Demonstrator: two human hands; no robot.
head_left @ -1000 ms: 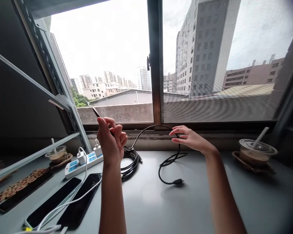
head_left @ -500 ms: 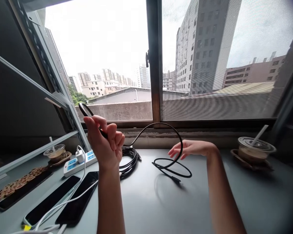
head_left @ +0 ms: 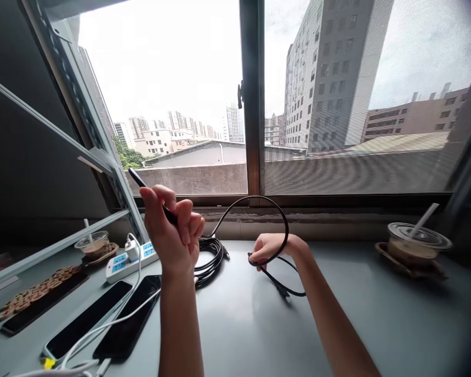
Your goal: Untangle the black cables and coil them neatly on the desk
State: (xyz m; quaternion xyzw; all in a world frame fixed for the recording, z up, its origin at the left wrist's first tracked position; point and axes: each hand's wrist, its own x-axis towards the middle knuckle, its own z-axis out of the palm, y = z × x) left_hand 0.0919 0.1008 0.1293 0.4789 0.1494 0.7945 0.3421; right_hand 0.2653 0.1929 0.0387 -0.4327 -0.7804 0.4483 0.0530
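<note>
My left hand [head_left: 174, 234] is raised above the grey table and closed round one end of a black cable [head_left: 255, 201], whose tip sticks up past my thumb. The cable arcs over to my right hand [head_left: 270, 247], which is low over the table with fingers curled round the cable's loop. The loose end with its plug [head_left: 284, 292] trails on the table below that hand. A coiled bundle of black cable [head_left: 211, 256] lies behind my left hand.
A white power strip [head_left: 130, 258] with chargers sits at left, two dark phones [head_left: 113, 319] with white leads in front of it. Iced drinks stand at far left [head_left: 92, 245] and far right [head_left: 416, 243]. A metal shelf frame [head_left: 102, 162] leans left; window behind.
My right hand has dropped from an open reach at the cable's arc to the table and closed on the loop. The loose loop was drawn in. My left hand barely moved.
</note>
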